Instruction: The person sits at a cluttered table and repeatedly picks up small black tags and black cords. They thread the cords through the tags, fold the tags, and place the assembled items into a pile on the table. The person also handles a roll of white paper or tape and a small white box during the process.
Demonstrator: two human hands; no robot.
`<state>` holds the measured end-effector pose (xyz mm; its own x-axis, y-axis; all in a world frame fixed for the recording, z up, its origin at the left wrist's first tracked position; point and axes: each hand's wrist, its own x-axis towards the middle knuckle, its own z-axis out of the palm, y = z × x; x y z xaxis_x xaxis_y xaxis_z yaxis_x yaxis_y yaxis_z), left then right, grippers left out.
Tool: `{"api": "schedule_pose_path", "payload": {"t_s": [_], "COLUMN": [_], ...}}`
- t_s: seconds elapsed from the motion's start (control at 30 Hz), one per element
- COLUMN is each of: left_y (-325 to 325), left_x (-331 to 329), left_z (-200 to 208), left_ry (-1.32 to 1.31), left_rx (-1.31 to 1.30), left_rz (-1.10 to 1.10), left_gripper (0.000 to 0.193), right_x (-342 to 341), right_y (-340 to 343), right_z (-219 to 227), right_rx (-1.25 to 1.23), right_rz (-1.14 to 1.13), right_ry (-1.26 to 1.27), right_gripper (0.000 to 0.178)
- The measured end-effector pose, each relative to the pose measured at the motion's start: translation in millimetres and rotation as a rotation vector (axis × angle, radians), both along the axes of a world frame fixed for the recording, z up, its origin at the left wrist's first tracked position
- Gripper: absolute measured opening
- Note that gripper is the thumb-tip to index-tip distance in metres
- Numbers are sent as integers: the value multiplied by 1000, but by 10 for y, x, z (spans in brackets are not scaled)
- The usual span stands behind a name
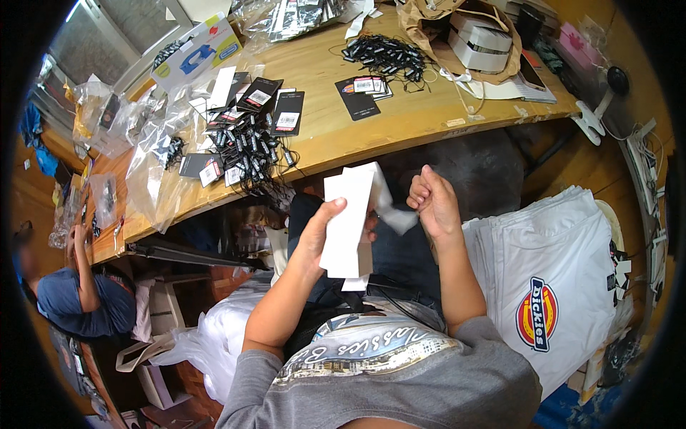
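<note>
My left hand (320, 232) grips a bundle of long white paper strips (348, 222), thumb on the front face and fingertips showing at its right edge. From the bundle's top a greyish-white strip (393, 213), smeared by motion, bends down to the right. Close to that strip's loose end is my right hand (434, 204), raised with its fingers curled closed. Whether it pinches anything is hidden. The bundle is above my lap, in front of the table edge.
The wooden table (321, 136) holds black hang tags (287, 113), heaps of black tag strings (386, 57) and a paper bag (429, 28). White printed garments (529, 236) are stacked at my right. A co-worker (86, 297) sits at left, near plastic bags (221, 329).
</note>
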<state>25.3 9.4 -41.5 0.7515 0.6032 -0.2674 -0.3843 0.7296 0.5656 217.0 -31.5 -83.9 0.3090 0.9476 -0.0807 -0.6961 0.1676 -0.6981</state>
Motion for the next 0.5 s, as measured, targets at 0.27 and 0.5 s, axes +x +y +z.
{"api": "schedule_pose_path", "payload": {"t_s": [0.27,0.5], "left_y": [6,-66], "left_x": [-50,16], "left_z": [13,-77], "left_ry": [18,-19], "left_rx": [0,-108], "left_rz": [-104,-81], "left_gripper": [54,53], "right_x": [-178,-369], "right_y": [-79,12], "right_z": [237,102], "right_rx": [234,52], "right_rz": [14,-44], "right_ry": [-696,-388], "right_gripper": [60,9]}}
